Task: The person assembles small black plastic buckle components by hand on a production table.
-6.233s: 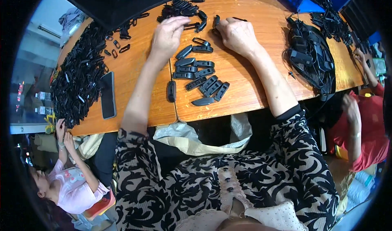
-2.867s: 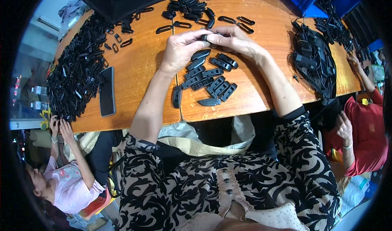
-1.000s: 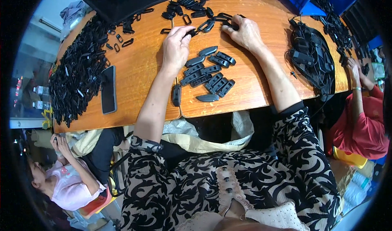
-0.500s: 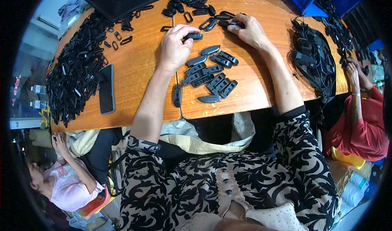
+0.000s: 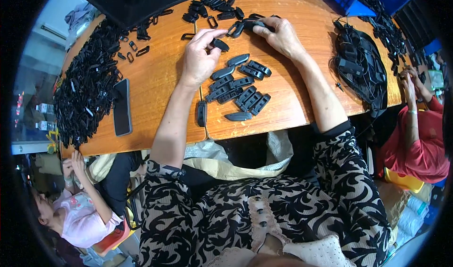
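My left hand (image 5: 200, 57) pinches a dark oval plastic piece (image 5: 220, 44) between thumb and fingertips, just above the table. Farther right, my right hand (image 5: 283, 38) has its thumb and fingers closed round a black plastic part (image 5: 259, 26), partly hidden by the fingers. Touching or close to that part lie black open loop frames (image 5: 234, 29). Below my hands, several black plastic casings (image 5: 230, 87) lie in a loose cluster, some hollow side up. One more casing (image 5: 202, 113) rests by the seam between the tables, near my left wrist.
A large heap of black parts (image 5: 85, 87) covers the left side, beside a dark phone (image 5: 122, 107). More parts (image 5: 219, 3) lie at the back. To the right are a black bag with cables (image 5: 361, 69) and blue bins (image 5: 342, 0). Two other people work at either side.
The oval piece in my left hand has turned to show its broad face. My right hand has shifted slightly left, bringing its part closer to the loop frames.
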The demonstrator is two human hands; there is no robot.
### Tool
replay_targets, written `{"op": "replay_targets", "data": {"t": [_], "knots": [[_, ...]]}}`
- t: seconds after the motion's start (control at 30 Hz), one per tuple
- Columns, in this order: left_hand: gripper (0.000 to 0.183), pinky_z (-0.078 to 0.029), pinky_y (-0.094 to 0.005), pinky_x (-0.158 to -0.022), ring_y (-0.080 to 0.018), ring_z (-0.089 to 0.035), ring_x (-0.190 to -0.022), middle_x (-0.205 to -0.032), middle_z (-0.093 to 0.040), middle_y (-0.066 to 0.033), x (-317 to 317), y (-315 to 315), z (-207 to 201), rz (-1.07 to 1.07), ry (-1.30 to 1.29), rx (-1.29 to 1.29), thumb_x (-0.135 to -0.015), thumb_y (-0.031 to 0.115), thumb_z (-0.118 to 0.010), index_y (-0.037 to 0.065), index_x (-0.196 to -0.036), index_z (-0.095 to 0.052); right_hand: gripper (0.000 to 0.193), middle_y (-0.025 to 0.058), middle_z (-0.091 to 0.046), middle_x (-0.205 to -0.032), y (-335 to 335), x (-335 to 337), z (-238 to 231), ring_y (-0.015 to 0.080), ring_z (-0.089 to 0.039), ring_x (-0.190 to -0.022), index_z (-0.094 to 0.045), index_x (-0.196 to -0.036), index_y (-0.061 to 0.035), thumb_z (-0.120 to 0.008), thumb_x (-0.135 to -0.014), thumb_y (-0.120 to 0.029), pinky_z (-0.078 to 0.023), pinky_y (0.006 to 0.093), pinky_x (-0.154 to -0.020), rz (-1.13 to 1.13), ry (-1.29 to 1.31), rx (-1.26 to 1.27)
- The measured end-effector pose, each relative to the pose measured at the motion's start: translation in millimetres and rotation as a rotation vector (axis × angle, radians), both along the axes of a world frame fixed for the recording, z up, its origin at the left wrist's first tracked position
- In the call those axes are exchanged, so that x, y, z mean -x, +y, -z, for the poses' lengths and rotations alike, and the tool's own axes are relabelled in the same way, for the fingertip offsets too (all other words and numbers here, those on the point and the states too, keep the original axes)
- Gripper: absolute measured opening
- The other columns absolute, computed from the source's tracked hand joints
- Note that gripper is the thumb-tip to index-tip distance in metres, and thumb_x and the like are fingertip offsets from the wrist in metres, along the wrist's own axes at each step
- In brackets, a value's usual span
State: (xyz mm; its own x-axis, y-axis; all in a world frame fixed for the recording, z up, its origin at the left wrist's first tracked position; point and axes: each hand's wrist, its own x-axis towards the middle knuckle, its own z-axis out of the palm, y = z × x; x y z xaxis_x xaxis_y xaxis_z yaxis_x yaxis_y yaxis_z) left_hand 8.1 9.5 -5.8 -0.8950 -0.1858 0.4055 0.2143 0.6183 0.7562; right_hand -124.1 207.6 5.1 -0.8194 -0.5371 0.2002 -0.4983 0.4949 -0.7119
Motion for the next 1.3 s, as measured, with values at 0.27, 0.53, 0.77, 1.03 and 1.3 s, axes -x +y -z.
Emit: {"op": "replay_targets", "data": {"t": [0.27, 0.53, 0.77, 1.03, 1.3], "knots": [[0.064, -0.041, -0.0322, -0.108, -0.0242, -0.053, -0.129, -0.145, -0.050, -0.0113, 11.6, 2.3, 3.2, 0.228, 0.027, 0.069, -0.079, -0.014, -0.052, 0.012, -0.137, -0.056, 0.035, 0.0141, -0.071, -0.103, -18.7, -15.8, 11.7, 0.0208, -0.065, -0.095, -0.068, -0.114, 0.0010, -0.073, -0.088, -0.022, -0.052, 0.0350, -0.087, -0.243, -0.005, 0.184], [0.060, -0.047, -0.0329, -0.099, -0.0263, -0.061, -0.113, -0.121, -0.062, -0.0148, 12.4, -1.6, 3.6, 0.203, 0.019, -0.070, -0.076, -0.018, -0.046, 0.004, -0.131, -0.058, 0.022, 0.0057, -0.070, -0.088, -28.9, -27.0, 11.3, 0.0127, -0.061, -0.081, -0.071, -0.103, -0.0040, -0.075, -0.085, -0.015, -0.050, 0.0289, -0.077, -0.184, -0.262, 0.341], [0.061, -0.048, -0.0318, -0.095, -0.0271, -0.060, -0.107, -0.119, -0.060, -0.0144, 9.7, 0.6, 5.4, 0.195, 0.022, 0.031, -0.075, -0.018, -0.048, 0.005, -0.131, -0.059, 0.022, -0.0005, -0.067, -0.084, -25.0, -29.2, 2.9, 0.0124, -0.061, -0.081, -0.071, -0.104, -0.0075, -0.077, -0.082, -0.009, -0.050, 0.0278, -0.074, -0.224, -0.570, 0.401], [0.029, -0.047, -0.0341, -0.093, -0.0230, -0.058, -0.103, -0.102, -0.067, -0.0048, 10.4, -1.8, 6.6, 0.149, 0.069, 0.234, -0.085, 0.003, -0.060, 0.007, -0.111, -0.072, 0.024, 0.0149, -0.069, -0.088, -7.8, -7.5, 8.7, 0.0271, -0.068, -0.084, -0.073, -0.104, -0.0053, -0.072, -0.086, -0.021, -0.052, 0.0368, -0.077, -0.385, 0.354, -0.095], [0.028, -0.049, -0.0265, -0.093, -0.0111, -0.060, -0.104, -0.109, -0.066, -0.0061, 7.3, -8.0, 2.0, 0.287, -0.092, -0.673, -0.093, 0.003, -0.055, -0.005, -0.119, -0.062, 0.025, -0.0006, -0.060, -0.071, -18.6, -27.9, 0.1, 0.0073, -0.052, -0.058, -0.071, -0.111, -0.0039, -0.062, -0.098, -0.023, -0.042, 0.0246, -0.052, -0.388, -0.423, 0.363]]}}
